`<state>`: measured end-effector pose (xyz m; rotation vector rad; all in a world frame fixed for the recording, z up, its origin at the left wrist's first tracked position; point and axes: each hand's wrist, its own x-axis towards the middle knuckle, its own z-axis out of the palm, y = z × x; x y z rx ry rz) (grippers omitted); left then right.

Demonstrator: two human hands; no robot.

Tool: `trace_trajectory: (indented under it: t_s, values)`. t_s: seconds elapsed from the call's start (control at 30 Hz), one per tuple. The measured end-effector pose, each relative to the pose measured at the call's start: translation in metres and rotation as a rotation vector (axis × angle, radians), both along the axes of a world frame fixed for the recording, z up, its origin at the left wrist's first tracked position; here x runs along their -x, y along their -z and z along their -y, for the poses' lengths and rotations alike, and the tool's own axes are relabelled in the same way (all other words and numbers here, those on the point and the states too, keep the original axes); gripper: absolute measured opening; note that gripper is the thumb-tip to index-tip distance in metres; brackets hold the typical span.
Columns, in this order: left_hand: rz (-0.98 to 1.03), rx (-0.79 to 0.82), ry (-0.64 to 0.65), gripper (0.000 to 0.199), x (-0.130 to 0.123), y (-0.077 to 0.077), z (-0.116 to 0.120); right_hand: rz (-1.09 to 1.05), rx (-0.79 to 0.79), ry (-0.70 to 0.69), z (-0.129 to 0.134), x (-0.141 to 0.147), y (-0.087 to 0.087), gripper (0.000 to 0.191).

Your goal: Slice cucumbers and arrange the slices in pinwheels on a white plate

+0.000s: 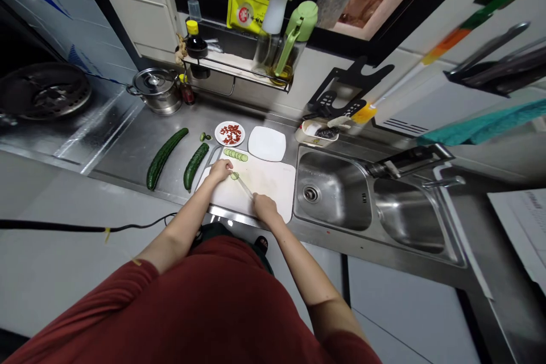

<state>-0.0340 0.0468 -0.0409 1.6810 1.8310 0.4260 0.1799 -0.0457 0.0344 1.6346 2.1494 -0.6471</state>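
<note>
My right hand (265,207) is wrapped round the handle of a knife (244,186), whose blade points up and left across the white cutting board (268,185). Close to the blade's tip lies a thin cucumber slice (234,176). My left hand (220,171) rests over the board's left part with its fingers curled together beside that slice; whether anything is between them is hidden. Behind it, a row of overlapping cucumber slices (236,154) lies along the board's far edge. A cucumber with one end cut off (196,166) and a longer whole cucumber (166,158) lie left of the board.
Beyond the board stand a plate of chopped red pieces (230,133) and a white square plate (267,143). Small green cucumber ends (205,137) lie nearby. A double sink (335,187) borders the board's right. A lidded pot (156,91) and a bottle shelf (239,67) are behind.
</note>
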Motion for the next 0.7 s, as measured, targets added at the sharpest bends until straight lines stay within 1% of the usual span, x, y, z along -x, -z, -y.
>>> trace_trajectory:
  t_s: [0.17,0.33,0.53,0.7]
  values:
    - [-0.012,0.005,0.003,0.017,0.001,-0.002,0.001,0.001,-0.007,-0.028,0.003,-0.004,0.001,0.028]
    - [-0.014,0.013,0.006,0.018,0.002,0.001,0.0,0.003,0.003,-0.024,0.005,-0.009,0.002,0.027]
    - [-0.009,0.0,0.007,0.017,0.003,0.007,-0.002,-0.005,0.009,-0.021,0.001,-0.003,0.004,0.029]
    - [-0.024,-0.002,0.013,0.018,0.003,0.006,-0.002,0.0,0.014,-0.015,-0.001,0.0,0.003,0.03]
